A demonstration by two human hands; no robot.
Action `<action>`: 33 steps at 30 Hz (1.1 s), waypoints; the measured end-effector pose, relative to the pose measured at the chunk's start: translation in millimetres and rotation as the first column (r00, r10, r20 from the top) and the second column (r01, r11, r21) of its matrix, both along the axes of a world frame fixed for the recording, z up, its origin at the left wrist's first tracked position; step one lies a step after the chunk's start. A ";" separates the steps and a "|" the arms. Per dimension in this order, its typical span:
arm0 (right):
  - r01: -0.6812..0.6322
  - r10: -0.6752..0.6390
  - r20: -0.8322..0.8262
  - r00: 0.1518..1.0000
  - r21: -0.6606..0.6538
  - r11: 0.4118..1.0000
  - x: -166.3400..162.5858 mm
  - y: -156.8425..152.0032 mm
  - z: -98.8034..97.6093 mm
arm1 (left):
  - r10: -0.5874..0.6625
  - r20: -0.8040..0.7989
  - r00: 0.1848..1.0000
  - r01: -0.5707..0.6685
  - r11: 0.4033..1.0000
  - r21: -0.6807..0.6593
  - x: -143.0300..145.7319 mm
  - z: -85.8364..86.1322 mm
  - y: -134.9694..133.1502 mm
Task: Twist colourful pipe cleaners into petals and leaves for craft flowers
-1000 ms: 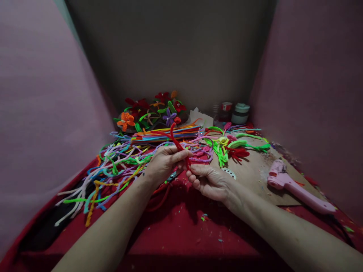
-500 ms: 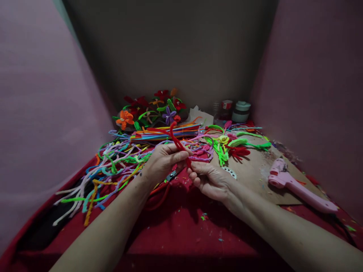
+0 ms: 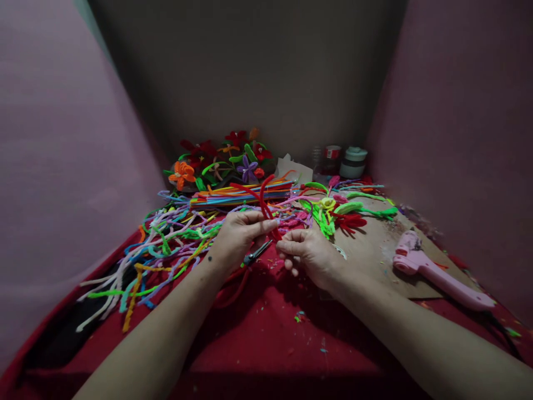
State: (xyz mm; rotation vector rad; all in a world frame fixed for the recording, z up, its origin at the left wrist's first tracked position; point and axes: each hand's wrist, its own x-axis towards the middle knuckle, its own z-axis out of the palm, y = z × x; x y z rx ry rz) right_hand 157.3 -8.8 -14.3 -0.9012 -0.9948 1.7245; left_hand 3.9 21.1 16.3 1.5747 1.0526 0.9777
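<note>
Both hands meet over the red cloth (image 3: 266,339), pinching one red pipe cleaner (image 3: 264,201) that curls up and back from my fingers. My left hand (image 3: 239,233) grips it with thumb and fingers closed. My right hand (image 3: 310,256) pinches its lower end, knuckles turned up. Small scissors (image 3: 255,254) lie on the cloth just under the two hands. A tangle of loose coloured pipe cleaners (image 3: 166,244) spreads to the left of my left hand.
A bundle of straight pipe cleaners (image 3: 241,194) lies behind the hands, with finished pipe-cleaner flowers (image 3: 220,158) further back. Green and red pieces (image 3: 341,214) rest on a cardboard sheet (image 3: 375,255) beside a pink glue gun (image 3: 433,272). Jars (image 3: 353,162) stand at the back wall.
My right hand has rolled over from palm-up to knuckles-up while keeping its pinch. The red pipe cleaner's free loop has swung slightly to the right. My left hand barely moved.
</note>
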 end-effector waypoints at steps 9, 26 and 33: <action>-0.017 0.017 0.043 0.999 -0.007 1.000 -1.6 -0.8 -0.8 | -0.103 0.106 0.989 0.116 0.986 -0.122 2.8 0.5 -2.5; -0.087 0.070 -0.209 0.975 -0.072 0.994 5.9 7.3 -5.7 | -0.103 0.203 0.974 0.149 0.962 -0.230 1.4 -7.1 -0.3; -0.091 0.073 -0.217 0.973 -0.071 0.993 5.6 7.7 -8.9 | -0.090 0.207 0.974 0.134 0.968 -0.213 2.4 -6.8 -0.9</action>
